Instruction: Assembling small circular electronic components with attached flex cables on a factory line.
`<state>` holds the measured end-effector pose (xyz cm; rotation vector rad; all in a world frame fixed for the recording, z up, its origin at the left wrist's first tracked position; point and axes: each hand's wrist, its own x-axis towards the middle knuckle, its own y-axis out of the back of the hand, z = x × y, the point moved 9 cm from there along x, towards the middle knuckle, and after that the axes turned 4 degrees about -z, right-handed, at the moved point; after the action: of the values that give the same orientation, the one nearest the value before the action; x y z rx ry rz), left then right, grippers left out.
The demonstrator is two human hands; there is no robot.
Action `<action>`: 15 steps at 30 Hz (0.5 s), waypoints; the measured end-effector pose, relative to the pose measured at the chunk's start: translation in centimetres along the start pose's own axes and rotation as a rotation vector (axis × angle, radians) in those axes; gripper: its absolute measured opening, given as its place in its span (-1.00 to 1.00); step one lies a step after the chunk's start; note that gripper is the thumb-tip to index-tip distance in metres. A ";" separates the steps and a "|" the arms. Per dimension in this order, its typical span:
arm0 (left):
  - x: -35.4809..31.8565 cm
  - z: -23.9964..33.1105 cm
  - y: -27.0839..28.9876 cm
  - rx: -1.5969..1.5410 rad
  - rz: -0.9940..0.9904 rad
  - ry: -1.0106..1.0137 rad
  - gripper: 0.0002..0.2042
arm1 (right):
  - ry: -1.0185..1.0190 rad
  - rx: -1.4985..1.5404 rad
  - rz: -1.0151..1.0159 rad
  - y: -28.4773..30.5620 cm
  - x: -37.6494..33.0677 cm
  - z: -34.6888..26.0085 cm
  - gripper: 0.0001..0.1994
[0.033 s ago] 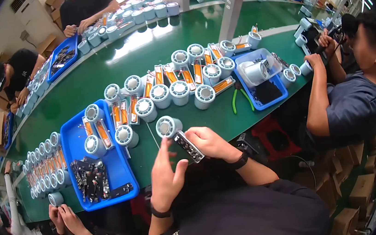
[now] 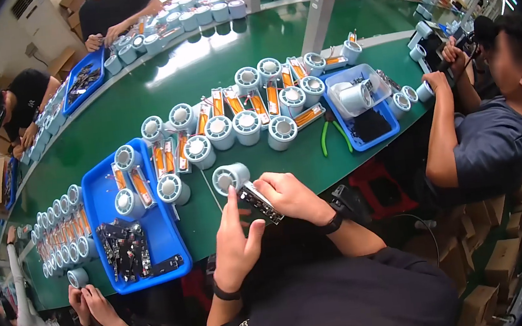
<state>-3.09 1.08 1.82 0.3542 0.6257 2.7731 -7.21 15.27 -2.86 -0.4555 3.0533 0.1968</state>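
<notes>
My right hand point(image 2: 294, 196) grips the handle of a light-blue handheld fan point(image 2: 223, 179) just above the near edge of the bench. Its round slotted head points away to the left, and a dark circuit board point(image 2: 259, 204) shows in the open handle. Stretched fingers of my left hand point(image 2: 236, 243) reach up to the fan's head, the index fingertip at its rim; the thumb stands apart. Beyond my hands, several similar fans point(image 2: 247, 124) lie with orange-and-white parts in their open handles.
To the left, a blue tray point(image 2: 176, 236) holds loose dark boards point(image 2: 126, 249) and two fans. Green-handled pliers point(image 2: 324, 140) lie by a smaller blue tray point(image 2: 379, 142) with a clear bin. A metal post point(image 2: 321, 14) rises behind. Co-workers sit on both sides and across.
The fan's head has tipped slightly left and toward me in my right hand. My left index finger sits a little further over its rim. The view has shifted slightly.
</notes>
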 end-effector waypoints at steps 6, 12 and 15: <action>2.3 -0.5 -2.5 -0.078 0.058 0.067 -0.19 | 0.107 -0.715 0.168 2.6 0.8 -3.1 -0.62; 1.7 2.1 0.0 0.163 0.278 -0.086 -0.24 | 0.099 -0.850 -0.017 1.8 1.1 -1.5 -0.68; 3.2 0.1 -0.7 0.264 0.034 0.075 -0.31 | 0.130 -0.744 0.123 4.2 0.7 -2.1 -0.73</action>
<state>-5.84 2.75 2.14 0.3176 1.0171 2.7492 -9.16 18.76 -0.35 -0.3018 3.0267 1.3718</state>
